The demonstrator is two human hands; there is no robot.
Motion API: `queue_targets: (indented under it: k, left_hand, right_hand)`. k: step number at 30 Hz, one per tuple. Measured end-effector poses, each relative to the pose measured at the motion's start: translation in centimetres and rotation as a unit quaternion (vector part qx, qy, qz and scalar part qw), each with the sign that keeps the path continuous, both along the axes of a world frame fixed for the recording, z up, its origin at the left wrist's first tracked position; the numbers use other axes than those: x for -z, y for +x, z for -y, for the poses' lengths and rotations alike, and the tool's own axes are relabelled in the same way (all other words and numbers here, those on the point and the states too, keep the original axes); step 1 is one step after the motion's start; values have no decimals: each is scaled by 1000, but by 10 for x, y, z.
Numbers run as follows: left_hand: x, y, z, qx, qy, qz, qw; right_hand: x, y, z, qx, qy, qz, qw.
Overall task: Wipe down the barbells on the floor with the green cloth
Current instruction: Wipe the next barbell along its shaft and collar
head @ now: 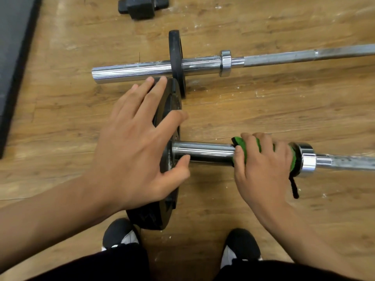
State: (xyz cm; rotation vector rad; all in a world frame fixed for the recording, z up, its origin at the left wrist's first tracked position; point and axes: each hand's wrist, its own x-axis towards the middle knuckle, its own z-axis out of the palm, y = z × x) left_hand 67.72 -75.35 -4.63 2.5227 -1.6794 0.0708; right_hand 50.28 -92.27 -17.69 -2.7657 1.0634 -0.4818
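Right hand [261, 165] curled round green cloth [293, 159], cloth wrapped on near bar [203, 152] sleeve, beside collar [307, 159]. Left hand [138, 142] flat, fingers straight, resting on near plate [172, 110]. Far bar [132, 71] lies parallel on floor [263, 110].

I'm over a warm brown wood-plank floor [263, 110], flecked with white scuffs. Well off to the left of my left hand [132, 142] lies a dark grey mat [14, 57], its edge slanting. Far ahead of that hand sits a black dumbbell [142, 7], and a pale sheen of light lies on the planks left of it.
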Motion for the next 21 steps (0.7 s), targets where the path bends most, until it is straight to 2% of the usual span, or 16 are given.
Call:
queue_targets:
  k: [2, 4, 7, 11, 17, 19, 21]
  left_hand:
    - [-1, 0, 4, 5, 3, 3, 1000]
    - [-2, 2, 8, 10, 6, -2, 1000]
    - [-3, 11, 13, 25, 15, -15, 999]
    - [-6, 31, 17, 52, -6, -50, 997]
    - [-9, 39, 37, 43, -21, -56, 997]
    - [-9, 40, 45, 42, -11, -52, 998]
    - [-10, 42, 49, 47, 14, -50, 998]
  right_hand:
    - [-1, 21, -19, 11, -19, 0, 1000]
    - [-2, 47, -42, -34, -29, -9, 999]
    - [-4, 75, -59, -102, -20, 25, 994]
    - [5, 54, -36, -186, -45, 0, 982]
    - [17, -7, 23, -44, -55, 51, 996]
    - [17, 7, 14, 35, -30, 80, 996]
    - [15, 38, -11, 56, -15, 93, 994]
